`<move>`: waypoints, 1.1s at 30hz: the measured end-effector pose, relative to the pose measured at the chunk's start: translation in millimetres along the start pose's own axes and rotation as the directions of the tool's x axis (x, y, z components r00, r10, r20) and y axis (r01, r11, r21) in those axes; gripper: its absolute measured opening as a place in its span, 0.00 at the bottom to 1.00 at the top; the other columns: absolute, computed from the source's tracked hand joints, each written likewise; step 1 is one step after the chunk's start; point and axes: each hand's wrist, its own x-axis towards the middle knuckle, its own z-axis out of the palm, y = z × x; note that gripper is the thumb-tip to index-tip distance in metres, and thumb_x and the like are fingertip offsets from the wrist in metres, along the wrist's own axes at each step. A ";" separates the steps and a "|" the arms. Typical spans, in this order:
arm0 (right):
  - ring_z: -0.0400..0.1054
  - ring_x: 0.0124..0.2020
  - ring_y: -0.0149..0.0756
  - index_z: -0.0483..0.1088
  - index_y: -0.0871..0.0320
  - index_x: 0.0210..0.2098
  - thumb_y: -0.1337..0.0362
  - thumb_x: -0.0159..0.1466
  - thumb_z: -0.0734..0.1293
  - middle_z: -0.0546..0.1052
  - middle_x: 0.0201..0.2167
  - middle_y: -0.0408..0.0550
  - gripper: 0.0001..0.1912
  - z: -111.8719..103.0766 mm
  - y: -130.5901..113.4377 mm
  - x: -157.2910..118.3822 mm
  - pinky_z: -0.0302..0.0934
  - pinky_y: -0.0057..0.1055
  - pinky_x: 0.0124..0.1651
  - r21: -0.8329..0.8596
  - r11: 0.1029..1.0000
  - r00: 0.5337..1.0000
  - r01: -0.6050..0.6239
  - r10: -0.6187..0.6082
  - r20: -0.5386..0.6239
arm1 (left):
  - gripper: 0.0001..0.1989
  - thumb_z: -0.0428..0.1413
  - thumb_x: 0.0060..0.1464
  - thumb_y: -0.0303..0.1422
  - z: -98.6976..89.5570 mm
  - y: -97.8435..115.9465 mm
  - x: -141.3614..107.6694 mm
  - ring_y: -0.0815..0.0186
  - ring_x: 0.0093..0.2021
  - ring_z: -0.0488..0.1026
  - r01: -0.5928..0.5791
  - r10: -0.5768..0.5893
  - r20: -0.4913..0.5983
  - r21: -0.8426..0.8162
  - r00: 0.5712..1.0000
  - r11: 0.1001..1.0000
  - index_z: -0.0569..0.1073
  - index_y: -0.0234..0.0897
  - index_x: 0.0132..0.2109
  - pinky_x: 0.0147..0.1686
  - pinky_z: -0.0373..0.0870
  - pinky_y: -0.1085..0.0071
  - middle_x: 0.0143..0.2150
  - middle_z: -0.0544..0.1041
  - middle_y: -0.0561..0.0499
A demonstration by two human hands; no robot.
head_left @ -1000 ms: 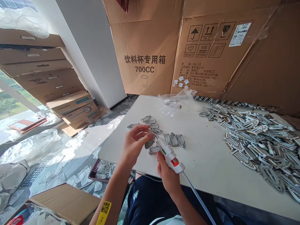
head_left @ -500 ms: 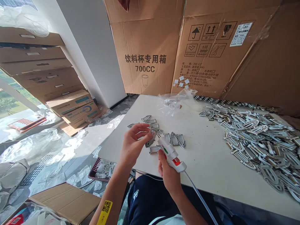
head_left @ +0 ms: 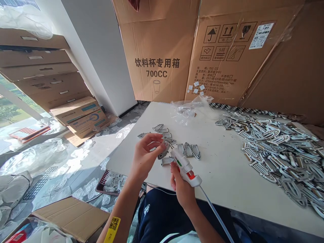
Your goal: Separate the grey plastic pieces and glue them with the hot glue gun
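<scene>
Between the thumb and fingers of my left hand [head_left: 149,152] is a small grey arch-shaped frame piece [head_left: 164,152], partly covered by the fingers. My right hand [head_left: 182,185] is wrapped round a white hot glue gun [head_left: 182,162] with a red part near its back. Its nozzle points up and left, right beside the held piece; whether they touch I cannot tell. A long clear glue stick [head_left: 215,211] sticks out of the gun's rear. Several similar grey pieces [head_left: 188,150] lie on the white table [head_left: 215,175] around both hands.
A big heap of grey frame pieces [head_left: 280,148] covers the table's right side. A crumpled plastic bag [head_left: 186,111] lies at the back, before tall cardboard [head_left: 157,40]. Below left are a basket of pieces [head_left: 102,182] and an open carton [head_left: 71,216].
Almost nothing differs. My left hand and the piece in it have shifted very slightly; the glue gun stays in place beside it.
</scene>
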 end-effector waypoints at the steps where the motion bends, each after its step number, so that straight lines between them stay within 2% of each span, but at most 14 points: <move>1: 0.56 0.19 0.27 0.62 0.59 0.27 0.32 0.65 0.71 0.62 0.19 0.41 0.35 0.2 -0.3 -0.1 0.52 0.24 0.22 0.000 1.000 1.000 -0.003 0.003 0.001 | 0.15 0.72 0.51 0.36 0.3 0.3 0.1 0.63 0.45 0.79 -0.002 0.002 0.004 0.000 1.000 1.000 0.81 0.42 0.45 0.44 0.76 0.69 0.45 0.80 0.50; 11: 0.56 0.19 0.27 0.64 0.59 0.29 0.31 0.65 0.71 0.62 0.19 0.41 0.35 -1.0 0.5 -0.8 0.52 0.24 0.21 0.006 1.000 1.000 -0.011 0.011 0.005 | 0.16 0.73 0.51 0.36 1.5 2.0 0.3 0.62 0.45 0.80 -0.005 0.005 0.011 0.006 1.000 1.000 0.81 0.41 0.46 0.45 0.76 0.69 0.44 0.79 0.50; 21: 0.56 0.19 0.27 0.64 0.59 0.28 0.31 0.65 0.69 0.61 0.18 0.40 0.36 0.6 1.5 0.5 0.52 0.24 0.21 -0.009 1.000 1.000 0.008 -0.008 -0.005 | 0.15 0.73 0.49 0.36 3.4 5.2 -1.2 0.63 0.43 0.79 -0.016 0.017 -0.016 0.024 1.000 1.000 0.81 0.41 0.44 0.41 0.77 0.70 0.43 0.79 0.49; 33: 0.57 0.19 0.27 0.62 0.59 0.26 0.30 0.65 0.70 0.62 0.18 0.41 0.37 -0.6 3.8 1.4 0.52 0.25 0.21 -0.008 1.000 1.000 0.014 -0.014 -0.012 | 0.14 0.72 0.51 0.35 2.6 4.7 -0.6 0.63 0.44 0.79 -0.025 0.025 0.002 0.027 1.000 0.999 0.80 0.40 0.43 0.42 0.77 0.70 0.43 0.79 0.49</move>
